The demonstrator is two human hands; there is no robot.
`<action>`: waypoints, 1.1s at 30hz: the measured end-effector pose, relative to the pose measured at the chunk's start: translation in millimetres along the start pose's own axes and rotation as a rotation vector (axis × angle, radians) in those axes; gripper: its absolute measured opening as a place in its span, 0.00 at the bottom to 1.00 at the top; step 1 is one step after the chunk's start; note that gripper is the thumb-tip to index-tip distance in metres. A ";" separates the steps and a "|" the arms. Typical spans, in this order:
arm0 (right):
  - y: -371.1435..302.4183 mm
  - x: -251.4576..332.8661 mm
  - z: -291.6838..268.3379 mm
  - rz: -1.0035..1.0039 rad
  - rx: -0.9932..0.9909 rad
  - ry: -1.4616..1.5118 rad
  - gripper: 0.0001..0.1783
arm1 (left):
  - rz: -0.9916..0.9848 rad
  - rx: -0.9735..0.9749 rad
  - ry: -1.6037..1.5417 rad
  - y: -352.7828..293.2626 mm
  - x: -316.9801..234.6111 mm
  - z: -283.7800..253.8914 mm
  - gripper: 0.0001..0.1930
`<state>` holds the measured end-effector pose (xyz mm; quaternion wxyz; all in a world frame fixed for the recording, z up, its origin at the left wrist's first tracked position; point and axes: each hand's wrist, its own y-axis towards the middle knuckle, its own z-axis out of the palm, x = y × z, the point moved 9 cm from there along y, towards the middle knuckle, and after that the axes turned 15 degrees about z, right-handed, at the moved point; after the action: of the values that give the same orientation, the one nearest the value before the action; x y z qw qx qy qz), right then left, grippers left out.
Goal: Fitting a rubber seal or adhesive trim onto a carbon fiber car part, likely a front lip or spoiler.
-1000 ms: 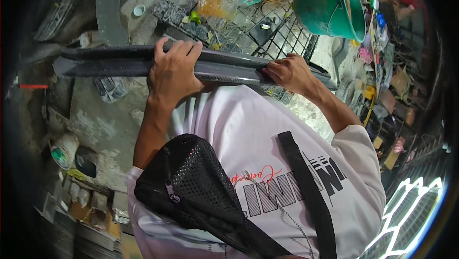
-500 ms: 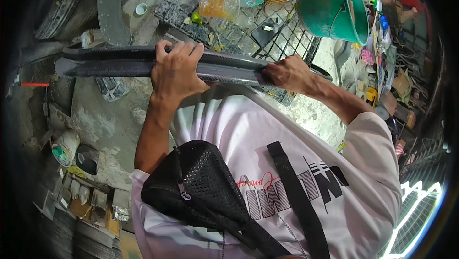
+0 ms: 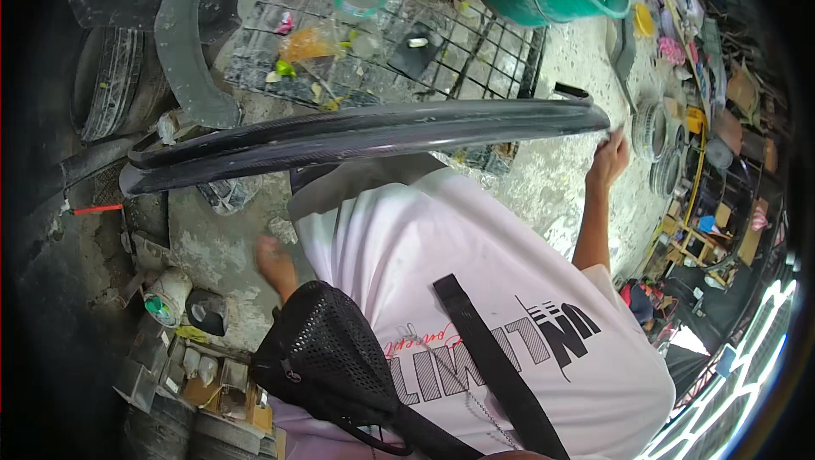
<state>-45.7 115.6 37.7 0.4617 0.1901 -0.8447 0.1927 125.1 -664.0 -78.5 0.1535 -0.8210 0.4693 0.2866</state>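
The long black curved strip point(image 3: 365, 133) is seen stretched right across, its support hidden. Just beside its right end the right hand point(image 3: 609, 160) is held; whether it is gripped cannot be told. Below its left half, well apart, the left hand point(image 3: 276, 265) is blurred, its finger closure unreadable.

A rough, pale-stained concrete floor point(image 3: 552, 184) is exposed, and bright white light strips point(image 3: 732, 385) are seen at lower right.
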 end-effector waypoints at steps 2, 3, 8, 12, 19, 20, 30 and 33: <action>31.5 -104.6 -71.8 0.074 -0.198 -0.190 0.26 | 0.016 0.027 0.010 -13.2 -5.4 13.8 0.17; 32.9 -161.0 -98.0 0.098 -0.256 -0.350 0.26 | 0.023 0.048 0.006 -16.9 -8.8 24.4 0.17; -73.8 -346.0 -116.5 0.548 0.154 -0.902 0.25 | 0.015 0.099 0.081 -68.1 -11.4 19.5 0.17; -121.9 -383.8 -90.3 0.575 0.614 -0.889 0.21 | 0.019 0.128 0.101 -93.6 -14.9 23.5 0.17; -43.1 -278.5 -37.5 0.432 0.544 -0.650 0.23 | 0.095 0.195 0.079 -112.4 -12.1 45.0 0.18; -37.5 -258.2 -40.0 0.457 0.498 -0.562 0.23 | 0.111 0.195 0.068 -109.2 -11.7 49.9 0.18; -124.1 -301.0 -124.4 0.344 0.608 -0.977 0.22 | 0.140 0.299 -0.177 -143.7 -19.6 149.5 0.19; -163.0 -274.7 -140.0 0.339 0.625 -1.052 0.23 | 0.091 0.326 -0.214 -185.5 -8.6 166.4 0.19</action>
<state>272.4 86.0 -102.3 -0.1292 0.2487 -0.8809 0.3815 226.6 -476.3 -207.6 0.3205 -0.7280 0.5271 0.2991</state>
